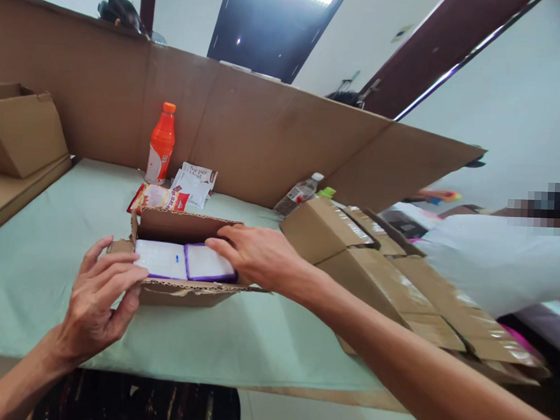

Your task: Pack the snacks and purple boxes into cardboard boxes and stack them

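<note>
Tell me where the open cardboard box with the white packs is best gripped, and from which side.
The open cardboard box is probably best taken by its two short end walls, from left and right. It is low and wide, its top is open, and loose flaps stand up along the far side. The left hand already sits at the left end and the right hand near the right, over the white packs.

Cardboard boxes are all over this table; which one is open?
The small box between the hands, left hand and right hand, is open, showing white packets inside. The taped boxes stacked to its right are sealed.
</note>
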A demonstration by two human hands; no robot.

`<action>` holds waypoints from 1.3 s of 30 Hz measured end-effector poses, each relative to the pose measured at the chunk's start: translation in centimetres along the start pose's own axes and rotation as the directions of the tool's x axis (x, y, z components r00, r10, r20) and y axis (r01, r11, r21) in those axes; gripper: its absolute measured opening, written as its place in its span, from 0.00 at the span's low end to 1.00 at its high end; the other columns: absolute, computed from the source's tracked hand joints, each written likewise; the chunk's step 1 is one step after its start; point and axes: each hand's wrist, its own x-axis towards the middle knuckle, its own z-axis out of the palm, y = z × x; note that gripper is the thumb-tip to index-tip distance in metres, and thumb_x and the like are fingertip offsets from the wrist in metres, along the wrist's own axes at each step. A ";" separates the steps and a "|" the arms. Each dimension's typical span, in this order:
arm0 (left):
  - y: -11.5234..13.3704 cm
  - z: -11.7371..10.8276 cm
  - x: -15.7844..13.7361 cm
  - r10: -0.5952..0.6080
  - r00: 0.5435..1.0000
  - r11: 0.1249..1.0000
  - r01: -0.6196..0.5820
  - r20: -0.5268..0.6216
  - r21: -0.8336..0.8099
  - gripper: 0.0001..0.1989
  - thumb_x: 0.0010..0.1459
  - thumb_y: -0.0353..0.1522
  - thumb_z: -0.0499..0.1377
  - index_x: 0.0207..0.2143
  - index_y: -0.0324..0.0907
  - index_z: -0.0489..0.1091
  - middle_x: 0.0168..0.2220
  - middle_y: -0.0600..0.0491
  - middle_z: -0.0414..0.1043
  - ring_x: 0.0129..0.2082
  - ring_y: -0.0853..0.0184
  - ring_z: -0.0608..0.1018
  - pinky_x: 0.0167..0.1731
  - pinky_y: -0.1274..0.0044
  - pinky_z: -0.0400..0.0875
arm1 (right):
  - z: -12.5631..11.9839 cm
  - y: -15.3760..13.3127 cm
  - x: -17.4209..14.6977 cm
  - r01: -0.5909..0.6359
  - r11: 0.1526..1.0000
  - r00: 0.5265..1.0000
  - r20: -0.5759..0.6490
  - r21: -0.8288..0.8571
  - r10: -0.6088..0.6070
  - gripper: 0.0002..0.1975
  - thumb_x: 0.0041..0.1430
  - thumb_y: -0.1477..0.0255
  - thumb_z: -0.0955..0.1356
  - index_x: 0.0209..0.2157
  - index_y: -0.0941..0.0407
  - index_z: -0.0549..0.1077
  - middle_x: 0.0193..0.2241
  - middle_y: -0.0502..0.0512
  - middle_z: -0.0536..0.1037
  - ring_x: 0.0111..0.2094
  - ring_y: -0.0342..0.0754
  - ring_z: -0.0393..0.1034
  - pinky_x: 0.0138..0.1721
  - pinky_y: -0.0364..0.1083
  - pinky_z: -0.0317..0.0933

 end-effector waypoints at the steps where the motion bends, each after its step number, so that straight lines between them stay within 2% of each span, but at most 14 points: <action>1: -0.1 -0.1 -0.3 -0.024 0.999 1.000 0.024 -0.026 0.013 0.19 0.61 0.20 0.60 0.52 0.43 0.71 0.48 0.47 0.79 0.53 0.58 0.80 0.65 0.54 0.64 | -0.4 0.4 -1.3 -0.021 0.999 0.997 -0.078 0.046 0.025 0.24 0.72 0.53 0.60 0.37 0.51 0.80 0.36 0.60 0.83 0.36 0.58 0.79 0.38 0.54 0.70; 3: -0.4 -0.4 -1.2 -0.108 0.990 0.994 0.110 -0.089 0.015 0.28 0.60 0.21 0.63 0.61 0.46 0.67 0.62 0.44 0.70 0.62 0.53 0.73 0.65 0.54 0.65 | -1.2 1.7 -4.1 -0.050 0.986 0.967 -0.238 0.157 0.086 0.21 0.71 0.52 0.61 0.40 0.49 0.80 0.39 0.58 0.83 0.39 0.58 0.79 0.43 0.56 0.71; 5: -0.9 -0.5 -2.2 -0.235 0.966 0.972 0.231 -0.104 -0.046 0.36 0.60 0.25 0.65 0.68 0.51 0.61 0.68 0.45 0.62 0.66 0.52 0.70 0.67 0.55 0.65 | -1.2 3.6 -6.6 -0.024 0.963 0.912 -0.388 0.270 0.132 0.16 0.68 0.53 0.65 0.45 0.48 0.79 0.44 0.58 0.83 0.42 0.58 0.79 0.47 0.58 0.72; 7: -1.3 -0.3 -2.9 -0.350 0.936 0.933 0.344 -0.042 -0.108 0.38 0.62 0.30 0.65 0.71 0.53 0.56 0.70 0.46 0.61 0.67 0.50 0.69 0.67 0.54 0.65 | 0.1 5.3 -8.2 -0.003 0.931 0.902 -0.401 0.365 0.160 0.18 0.66 0.55 0.68 0.53 0.47 0.76 0.50 0.59 0.82 0.46 0.59 0.79 0.48 0.59 0.73; 10: -1.3 0.7 -2.6 -0.409 0.909 0.901 0.416 0.076 -0.120 0.36 0.66 0.37 0.62 0.72 0.51 0.53 0.67 0.45 0.66 0.65 0.50 0.72 0.65 0.56 0.69 | 4.2 6.2 -8.6 0.059 0.889 0.943 -0.317 0.453 0.099 0.27 0.66 0.57 0.69 0.63 0.49 0.69 0.59 0.61 0.77 0.55 0.59 0.76 0.49 0.58 0.75; 13: -0.9 1.7 -1.4 -0.363 0.924 0.922 0.375 0.123 -0.093 0.29 0.69 0.37 0.59 0.69 0.49 0.57 0.54 0.47 0.79 0.56 0.56 0.80 0.60 0.60 0.74 | 8.3 5.0 -7.7 0.220 0.893 0.904 -0.425 0.393 -0.035 0.22 0.67 0.62 0.70 0.60 0.51 0.71 0.60 0.63 0.76 0.59 0.59 0.73 0.55 0.60 0.71; 16: -0.6 2.1 -0.5 -0.344 0.933 0.937 0.348 0.110 -0.017 0.21 0.69 0.36 0.59 0.63 0.48 0.65 0.45 0.51 0.82 0.49 0.59 0.83 0.57 0.64 0.76 | 9.9 4.0 -7.0 0.275 0.909 0.857 -0.508 0.312 -0.084 0.17 0.67 0.65 0.69 0.56 0.51 0.73 0.57 0.63 0.78 0.57 0.60 0.74 0.55 0.62 0.69; 20: -0.7 2.2 0.0 -0.357 0.932 0.933 0.352 0.061 0.076 0.23 0.69 0.37 0.59 0.65 0.48 0.63 0.49 0.50 0.80 0.47 0.60 0.83 0.50 0.69 0.80 | 8.0 5.0 -6.2 0.266 0.896 0.886 -0.456 0.356 -0.082 0.22 0.68 0.59 0.69 0.60 0.49 0.70 0.57 0.62 0.78 0.59 0.61 0.72 0.58 0.64 0.65; 22: -0.8 2.3 0.2 -0.338 0.941 0.935 0.334 0.021 0.117 0.29 0.67 0.36 0.62 0.67 0.49 0.60 0.55 0.47 0.76 0.53 0.57 0.80 0.54 0.64 0.78 | 6.7 5.8 -5.1 0.259 0.890 0.883 -0.465 0.375 -0.061 0.33 0.66 0.53 0.69 0.67 0.49 0.63 0.65 0.64 0.70 0.66 0.63 0.64 0.64 0.65 0.60; 25: -1.1 2.4 0.7 -0.319 0.948 0.938 0.318 -0.018 0.139 0.34 0.64 0.35 0.65 0.69 0.52 0.58 0.68 0.43 0.60 0.62 0.51 0.71 0.58 0.56 0.75 | 6.4 6.4 -3.1 0.271 0.871 0.886 -0.460 0.410 -0.059 0.48 0.61 0.47 0.71 0.74 0.50 0.51 0.72 0.66 0.59 0.71 0.66 0.55 0.67 0.67 0.55; 27: -1.4 2.2 1.0 -0.306 0.952 0.941 0.300 0.011 0.153 0.34 0.64 0.36 0.65 0.69 0.52 0.58 0.72 0.43 0.53 0.64 0.49 0.69 0.59 0.54 0.74 | 7.5 6.3 -2.5 0.345 0.834 0.896 -0.416 0.431 -0.156 0.48 0.61 0.47 0.71 0.74 0.49 0.51 0.70 0.66 0.63 0.69 0.65 0.58 0.67 0.66 0.57; 30: -2.2 1.9 1.4 -0.233 0.953 0.969 0.211 0.193 0.126 0.24 0.69 0.35 0.59 0.66 0.49 0.63 0.66 0.45 0.66 0.65 0.51 0.70 0.60 0.57 0.73 | 9.7 5.8 -2.8 0.451 0.810 0.868 -0.396 0.375 -0.299 0.42 0.64 0.53 0.71 0.72 0.52 0.55 0.66 0.68 0.68 0.70 0.65 0.58 0.66 0.65 0.59; 33: -3.1 1.9 1.4 -0.166 0.937 0.986 0.156 0.308 0.058 0.17 0.71 0.31 0.53 0.60 0.48 0.68 0.60 0.48 0.74 0.66 0.54 0.70 0.61 0.60 0.72 | 10.9 5.8 -3.2 0.457 0.837 0.862 -0.381 0.301 -0.333 0.42 0.64 0.56 0.71 0.72 0.56 0.55 0.67 0.70 0.67 0.72 0.65 0.53 0.66 0.67 0.56; 39: -4.3 1.4 -0.3 -0.170 0.926 0.985 0.173 0.336 0.020 0.28 0.65 0.37 0.60 0.67 0.55 0.64 0.66 0.53 0.68 0.68 0.46 0.67 0.65 0.50 0.66 | 10.2 5.7 -1.9 0.504 0.815 0.848 -0.345 0.287 -0.403 0.39 0.60 0.52 0.73 0.66 0.56 0.67 0.70 0.68 0.62 0.73 0.62 0.48 0.70 0.65 0.51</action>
